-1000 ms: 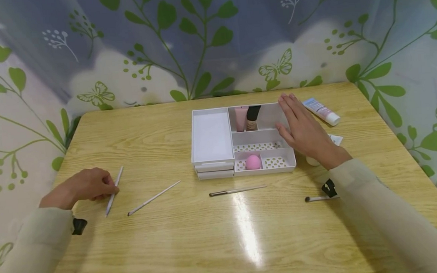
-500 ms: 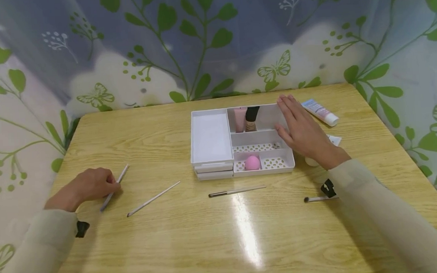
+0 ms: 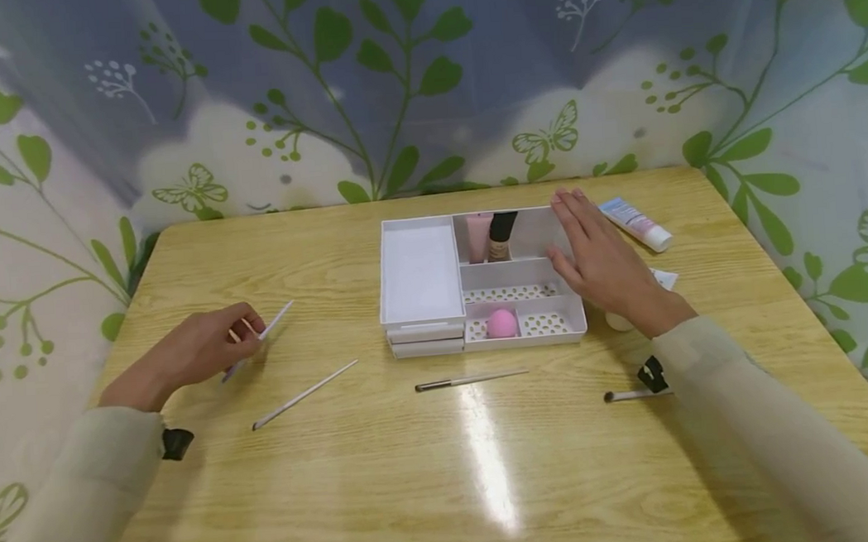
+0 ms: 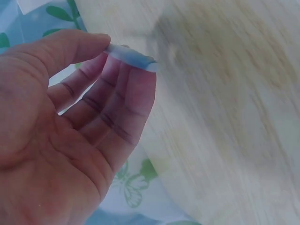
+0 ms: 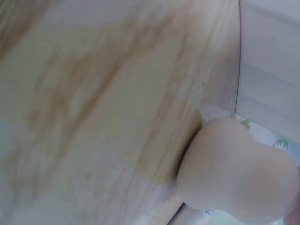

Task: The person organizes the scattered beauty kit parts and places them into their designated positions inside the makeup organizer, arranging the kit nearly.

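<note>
My left hand (image 3: 210, 344) pinches a slim pale pencil-like stick (image 3: 276, 318) between thumb and fingertips, raised at a slant over the left of the table. In the left wrist view the stick (image 4: 131, 58) looks bluish and blurred, so its kind is unclear. My right hand (image 3: 603, 256), fingers straight, rests along the right wall of a white makeup organizer (image 3: 421, 272). Inside the organizer, a pink tube (image 3: 479, 237) and a black-capped foundation tube (image 3: 501, 235) stand at the back. A pink makeup sponge (image 3: 502, 323) sits in a front compartment.
Makeup brushes lie left (image 3: 305, 395), in the middle (image 3: 470, 380) and right (image 3: 624, 395) on the table. A blue-and-white tube (image 3: 636, 224) lies behind my right hand. A beige gourd-shaped sponge (image 5: 234, 168) sits beside the organizer, mostly hidden under my right wrist in the head view.
My left hand has lifted the pale stick off the table and moved it up and to the right, tilting it more. My right hand stays on the organizer.
</note>
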`<move>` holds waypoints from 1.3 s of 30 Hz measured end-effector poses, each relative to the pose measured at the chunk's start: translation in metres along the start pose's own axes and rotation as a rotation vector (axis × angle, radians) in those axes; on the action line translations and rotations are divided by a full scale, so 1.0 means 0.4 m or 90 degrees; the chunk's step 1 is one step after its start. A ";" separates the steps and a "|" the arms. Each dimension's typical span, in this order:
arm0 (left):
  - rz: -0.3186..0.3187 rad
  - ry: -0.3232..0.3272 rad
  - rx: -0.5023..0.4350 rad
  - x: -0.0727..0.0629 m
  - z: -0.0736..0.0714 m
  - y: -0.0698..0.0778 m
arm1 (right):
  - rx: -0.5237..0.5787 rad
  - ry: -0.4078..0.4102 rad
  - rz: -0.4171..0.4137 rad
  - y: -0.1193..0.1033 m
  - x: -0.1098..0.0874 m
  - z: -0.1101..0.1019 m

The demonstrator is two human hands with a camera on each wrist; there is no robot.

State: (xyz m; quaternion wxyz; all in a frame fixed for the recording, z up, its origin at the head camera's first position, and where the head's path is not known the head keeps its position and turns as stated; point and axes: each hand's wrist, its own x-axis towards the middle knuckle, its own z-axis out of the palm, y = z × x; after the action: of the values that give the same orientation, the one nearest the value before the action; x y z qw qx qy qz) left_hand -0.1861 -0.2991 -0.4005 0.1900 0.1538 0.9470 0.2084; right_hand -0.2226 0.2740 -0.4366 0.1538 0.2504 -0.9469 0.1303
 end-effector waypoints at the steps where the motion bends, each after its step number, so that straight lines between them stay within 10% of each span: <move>1: 0.000 0.000 -0.003 0.003 0.000 0.007 | -0.001 0.002 0.000 0.001 -0.001 0.001; 39: 0.008 0.054 -0.107 0.093 -0.006 0.239 | -0.008 0.031 -0.012 0.006 0.001 0.010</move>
State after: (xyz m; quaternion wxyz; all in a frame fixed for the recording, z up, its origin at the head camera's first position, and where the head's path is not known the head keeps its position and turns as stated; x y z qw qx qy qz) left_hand -0.1995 -0.2034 -0.3659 0.1603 0.1345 0.9323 0.2951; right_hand -0.2251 0.2743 -0.4406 0.1793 0.2554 -0.9413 0.1290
